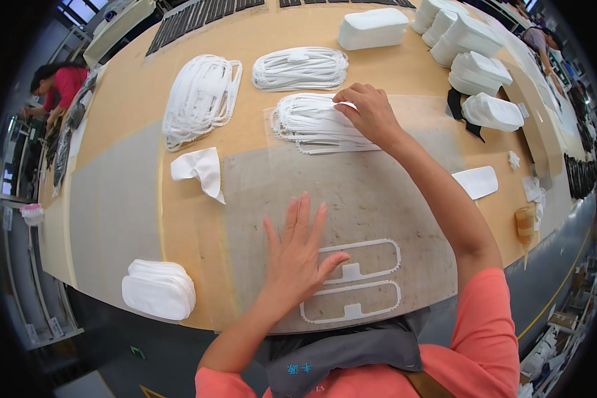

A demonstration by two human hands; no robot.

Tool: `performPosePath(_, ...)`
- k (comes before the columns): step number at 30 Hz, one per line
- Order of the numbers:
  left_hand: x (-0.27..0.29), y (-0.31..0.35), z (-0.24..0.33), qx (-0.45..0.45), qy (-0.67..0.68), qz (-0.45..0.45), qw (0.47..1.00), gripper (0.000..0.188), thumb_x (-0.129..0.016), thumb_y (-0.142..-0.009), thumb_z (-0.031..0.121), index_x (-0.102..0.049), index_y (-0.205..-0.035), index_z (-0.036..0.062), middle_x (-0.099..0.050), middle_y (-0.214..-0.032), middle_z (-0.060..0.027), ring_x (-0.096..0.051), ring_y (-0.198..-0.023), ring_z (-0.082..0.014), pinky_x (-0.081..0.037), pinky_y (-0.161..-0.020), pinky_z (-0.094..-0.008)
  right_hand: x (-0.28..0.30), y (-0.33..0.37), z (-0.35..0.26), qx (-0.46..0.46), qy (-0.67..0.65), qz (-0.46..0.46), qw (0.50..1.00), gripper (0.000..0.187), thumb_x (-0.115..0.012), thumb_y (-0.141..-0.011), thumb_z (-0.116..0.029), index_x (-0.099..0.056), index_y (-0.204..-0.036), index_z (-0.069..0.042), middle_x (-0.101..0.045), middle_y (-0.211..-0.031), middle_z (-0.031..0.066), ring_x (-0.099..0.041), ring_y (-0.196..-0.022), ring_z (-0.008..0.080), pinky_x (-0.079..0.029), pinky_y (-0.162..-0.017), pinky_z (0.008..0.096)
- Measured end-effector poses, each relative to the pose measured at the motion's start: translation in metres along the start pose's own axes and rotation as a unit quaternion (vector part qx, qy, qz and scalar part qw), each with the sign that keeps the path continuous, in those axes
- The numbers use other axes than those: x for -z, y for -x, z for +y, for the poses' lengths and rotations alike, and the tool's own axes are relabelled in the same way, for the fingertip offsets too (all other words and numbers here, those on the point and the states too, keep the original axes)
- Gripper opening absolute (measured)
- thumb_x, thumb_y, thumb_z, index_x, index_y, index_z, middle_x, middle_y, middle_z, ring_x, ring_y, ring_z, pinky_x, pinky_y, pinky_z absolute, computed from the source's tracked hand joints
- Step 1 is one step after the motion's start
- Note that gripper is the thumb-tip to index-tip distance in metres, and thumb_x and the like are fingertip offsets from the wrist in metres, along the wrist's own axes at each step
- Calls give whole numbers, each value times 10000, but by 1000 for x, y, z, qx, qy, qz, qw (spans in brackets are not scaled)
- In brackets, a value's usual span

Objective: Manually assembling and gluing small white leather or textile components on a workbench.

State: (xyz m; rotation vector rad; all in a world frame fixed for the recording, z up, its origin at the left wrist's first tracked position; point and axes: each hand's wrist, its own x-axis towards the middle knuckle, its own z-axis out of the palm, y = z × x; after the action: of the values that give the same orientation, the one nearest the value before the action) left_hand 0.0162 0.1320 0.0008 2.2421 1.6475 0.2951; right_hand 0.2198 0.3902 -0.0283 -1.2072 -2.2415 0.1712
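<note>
My left hand (pixel 293 259) lies with fingers spread on the grey mat (pixel 259 179), palm down. Its thumb reaches over the left end of a thin white oval frame (pixel 352 271) with toothed ends and a small tab. A second such frame (pixel 353 310) lies parallel, closer to my body. My right arm stretches forward, and my right hand (pixel 373 116) pinches at the right part of a heap of white oval frames (pixel 312 123). Its thumb and fingers close on a frame there; how many pieces they hold is hidden.
More frame heaps lie at far left (pixel 202 99) and far middle (pixel 300 68). A crumpled white cloth (pixel 199 171) sits left of the mat. White pad stacks (pixel 156 288) (pixel 373 30) stand around the table. A single white pad (pixel 479 182) and an amber bottle (pixel 525 225) are at right.
</note>
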Motion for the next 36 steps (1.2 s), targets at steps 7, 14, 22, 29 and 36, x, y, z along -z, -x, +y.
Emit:
performPosePath(7, -3, -52, -10, -26, -60, 61, 996, 898, -501, -978, 668, -333, -1606, 49, -147, -1725, -183, -113, -1599, -366, -101, -1174, -751, -6, -11, -9, -7, -20, -21, 1000, 86, -719, -940, -216, -740, -970, -139, -685, -953, 22, -619, -997, 240, -405, -925, 404)
performPosePath(14, -11, -109, -35, 3, -93, 95, 991, 903, -457, -1006, 675, -284, -1623, 39, -151, -1727, -169, -107, -1604, -332, -84, -1179, -751, -14, -19, -26, -59, -5, -97, 994, 202, -760, -886, -325, -727, -905, -127, -691, -940, 23, -628, -979, 209, -372, -894, 412)
performPosePath(22, -26, -147, -50, 26, -89, 63, 994, 906, -395, -1010, 706, -260, -1638, 68, -168, -1723, -169, -88, -1608, -313, -51, -1195, -739, -14, -23, -17, -121, -144, -104, 977, 214, -771, -896, -291, -735, -938, -84, -707, -911, 20, -648, -858, 172, -461, -806, 353)
performPosePath(29, -30, -151, -52, 23, -98, 61, 993, 863, -418, -1012, 685, -291, -1634, 100, -183, -1721, -170, -89, -1605, -339, -28, -1194, -742, 42, -20, 51, -318, -571, 31, 756, 251, -769, -950, -340, -750, -1050, -110, -718, -992, -27, -622, -919, 94, -440, -860, 305)
performPosePath(36, -29, -149, -52, 23, -79, 98, 992, 874, -453, -1004, 675, -280, -1637, 97, -175, -1718, -190, -68, -1607, -345, -13, -1203, -723, 100, -3, 92, -312, -663, 115, 671, 209, -731, -985, -307, -722, -1086, -125, -728, -1057, -20, -626, -946, 89, -451, -863, 296)
